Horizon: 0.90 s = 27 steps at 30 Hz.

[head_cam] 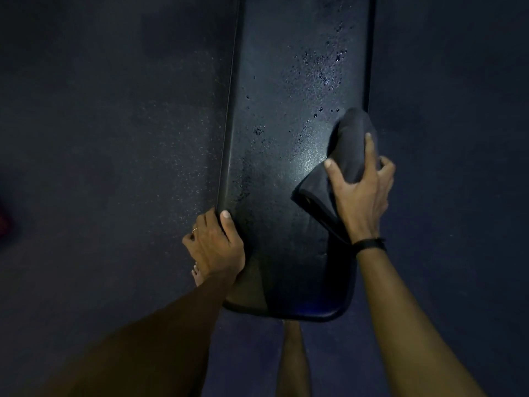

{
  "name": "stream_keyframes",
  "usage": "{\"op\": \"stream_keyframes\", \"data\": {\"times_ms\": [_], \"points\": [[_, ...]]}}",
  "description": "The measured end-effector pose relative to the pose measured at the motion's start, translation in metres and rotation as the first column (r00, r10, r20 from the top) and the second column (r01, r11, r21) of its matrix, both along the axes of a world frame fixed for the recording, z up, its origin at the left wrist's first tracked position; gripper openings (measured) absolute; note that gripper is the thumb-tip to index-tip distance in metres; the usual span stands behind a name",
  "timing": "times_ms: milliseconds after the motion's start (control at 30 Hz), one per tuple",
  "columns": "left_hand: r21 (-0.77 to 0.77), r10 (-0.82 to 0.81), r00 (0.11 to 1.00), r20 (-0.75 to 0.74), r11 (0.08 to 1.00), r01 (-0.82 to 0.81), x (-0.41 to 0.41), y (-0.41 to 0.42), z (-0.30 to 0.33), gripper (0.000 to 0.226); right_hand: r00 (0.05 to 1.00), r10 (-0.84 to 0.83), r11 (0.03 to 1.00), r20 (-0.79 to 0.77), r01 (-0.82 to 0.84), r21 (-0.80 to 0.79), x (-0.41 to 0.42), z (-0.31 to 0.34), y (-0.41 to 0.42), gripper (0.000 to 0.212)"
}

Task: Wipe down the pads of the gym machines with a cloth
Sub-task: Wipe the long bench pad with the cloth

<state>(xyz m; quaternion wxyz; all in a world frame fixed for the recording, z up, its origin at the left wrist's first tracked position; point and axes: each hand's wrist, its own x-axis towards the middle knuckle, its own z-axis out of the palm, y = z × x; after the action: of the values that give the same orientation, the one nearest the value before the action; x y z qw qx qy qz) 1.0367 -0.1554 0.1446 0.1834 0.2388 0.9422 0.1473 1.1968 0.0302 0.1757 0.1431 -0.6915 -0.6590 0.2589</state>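
Wiping bench pad, cloth at right edge

I see the pad [289,173] running lengthwise away from me, rounded near end toward me, droplets on the far half. My right hand [361,193] grips the bunched dark cloth [342,156] against the pad's right edge; left hand [215,244] curls round the left edge, thumb on top

Dim room, low light. Dark speckled rubber floor [114,138] fills the view; pale flecks show most toward its middle. A blurred reddish patch [4,222] sits on the floor at the far left edge, unidentifiable.
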Motion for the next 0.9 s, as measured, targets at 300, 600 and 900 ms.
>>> {"op": "stream_keyframes", "data": {"times_ms": [300,600,900], "points": [[0.000,0.000,1.000,0.021,1.000,0.000,0.003,0.002,0.005,0.057,0.989,-0.141,0.982,0.039,0.145,-0.123,0.046,0.018,-0.157,0.074],[-0.033,-0.034,0.998,0.059,0.999,0.036,0.000,-0.002,0.006,0.070,0.990,-0.140,0.990,-0.001,0.140,0.006,0.011,0.011,-0.067,0.066],[-0.026,-0.040,0.996,0.080,0.999,0.042,-0.002,0.000,0.005,0.070,0.995,-0.038,0.989,0.094,0.024,0.148,-0.029,-0.010,0.049,0.058]]}}
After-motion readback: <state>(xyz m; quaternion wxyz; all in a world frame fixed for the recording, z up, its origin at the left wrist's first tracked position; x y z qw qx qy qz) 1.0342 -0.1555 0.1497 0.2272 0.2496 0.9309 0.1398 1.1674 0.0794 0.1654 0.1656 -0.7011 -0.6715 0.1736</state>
